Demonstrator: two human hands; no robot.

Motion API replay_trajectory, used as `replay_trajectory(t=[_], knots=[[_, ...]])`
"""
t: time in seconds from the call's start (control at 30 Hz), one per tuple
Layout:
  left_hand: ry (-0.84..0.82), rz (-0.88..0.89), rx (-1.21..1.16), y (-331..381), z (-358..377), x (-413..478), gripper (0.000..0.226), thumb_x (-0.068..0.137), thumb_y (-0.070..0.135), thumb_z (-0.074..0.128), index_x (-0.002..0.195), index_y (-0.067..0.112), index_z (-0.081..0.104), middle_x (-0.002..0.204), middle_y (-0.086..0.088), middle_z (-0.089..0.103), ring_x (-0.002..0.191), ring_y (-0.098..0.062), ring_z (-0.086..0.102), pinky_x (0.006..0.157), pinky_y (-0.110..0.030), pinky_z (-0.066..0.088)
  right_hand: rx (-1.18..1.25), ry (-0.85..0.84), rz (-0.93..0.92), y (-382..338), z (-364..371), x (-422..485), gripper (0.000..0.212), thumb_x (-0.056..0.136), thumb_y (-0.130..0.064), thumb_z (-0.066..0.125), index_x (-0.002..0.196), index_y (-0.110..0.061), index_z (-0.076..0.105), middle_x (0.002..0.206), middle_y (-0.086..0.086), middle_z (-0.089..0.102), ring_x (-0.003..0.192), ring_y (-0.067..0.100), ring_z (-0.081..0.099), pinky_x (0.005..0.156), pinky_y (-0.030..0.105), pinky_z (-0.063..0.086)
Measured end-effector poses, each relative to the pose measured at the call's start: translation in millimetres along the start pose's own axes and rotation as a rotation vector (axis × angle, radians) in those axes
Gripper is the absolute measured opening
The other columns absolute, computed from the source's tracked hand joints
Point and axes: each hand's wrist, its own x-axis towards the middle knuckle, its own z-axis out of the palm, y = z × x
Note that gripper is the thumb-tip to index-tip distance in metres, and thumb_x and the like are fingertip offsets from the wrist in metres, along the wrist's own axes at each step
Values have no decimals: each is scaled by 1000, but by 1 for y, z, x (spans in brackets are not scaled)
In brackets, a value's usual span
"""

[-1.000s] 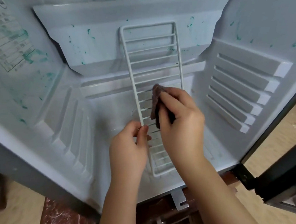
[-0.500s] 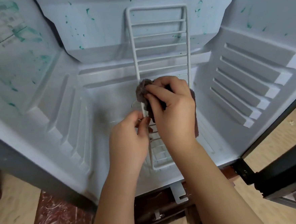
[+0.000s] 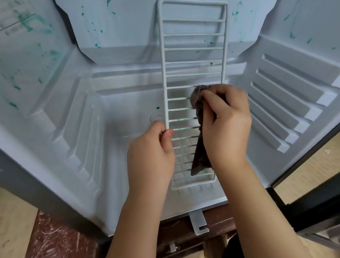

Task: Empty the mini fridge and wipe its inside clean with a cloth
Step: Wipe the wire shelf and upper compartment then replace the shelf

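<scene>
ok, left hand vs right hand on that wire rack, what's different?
The left hand pinches the left rail of the wire rack bare, while the right hand holds a brown cloth bunched against the rungs. The left hand sits lower on the rack, the right hand a little higher, toward the right rail. Both hands have their fingers curled, and both are at the rack's lower half.

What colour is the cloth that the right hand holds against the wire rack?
The cloth is dark greyish brown, plain; the head view shows it.
</scene>
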Motion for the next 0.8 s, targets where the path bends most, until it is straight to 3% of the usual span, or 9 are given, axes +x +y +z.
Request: replay_trajectory(t=[0.13,0.23,0.33,0.43,0.5,0.57,0.7,0.8], knots=[[-8,-2,5,2,-1,1,21,96,25,53,76,21,50,68,-2,66,54,-14,53,48,-18,33,-43,5,86,5,-12,6,20,84,3,56,91,-3,74,92,7,63,85,27,58,72,21,41],[-17,-11,-1,1,0,1,21,96,26,52,77,20,51,69,-1,67,58,-16,59,52,-26,43,-9,85,201,5,-23,14,21,82,4,57,91,-4,74,90,0,56,81,4,49,70,7,39],[-17,-14,-9,0,-1,1,22,96,25,52,75,19,51,67,-1,67,60,-18,62,54,-30,45,-9,180,169,9,-29,21,21,86,1,58,101,-3,73,95,3,57,86,-3,44,76,0,36],[-11,-16,-22,-1,-1,1,23,96,25,53,75,15,53,66,-3,67,60,-20,63,56,-38,48,47,64,99,11,-19,15,19,87,-1,60,101,-3,73,99,6,60,89,4,52,80,6,40],[-16,-2,-36,0,-2,0,24,95,24,53,74,14,52,65,-3,66,60,-21,63,56,-41,49,82,-6,143,7,-9,10,19,88,-2,59,100,-4,73,102,8,60,91,19,59,80,21,48],[-28,11,-28,0,-3,-1,25,95,25,52,72,15,49,64,-3,65,59,-21,62,56,-43,48,120,-25,185,1,-2,8,20,89,-4,57,100,-4,73,101,4,57,94,26,59,81,26,50],[-24,6,-32,-1,-4,-1,32,94,23,52,66,23,39,57,0,59,52,-19,56,53,-35,42,188,-83,145,-24,6,0,20,88,-3,57,98,-6,74,100,4,60,93,20,59,82,14,45],[-17,1,-40,-2,-4,0,34,92,16,54,66,29,36,56,2,57,53,-22,57,51,-36,39,233,-130,59,-39,12,-9,22,84,2,61,98,-7,75,101,7,64,95,16,58,85,8,41]])
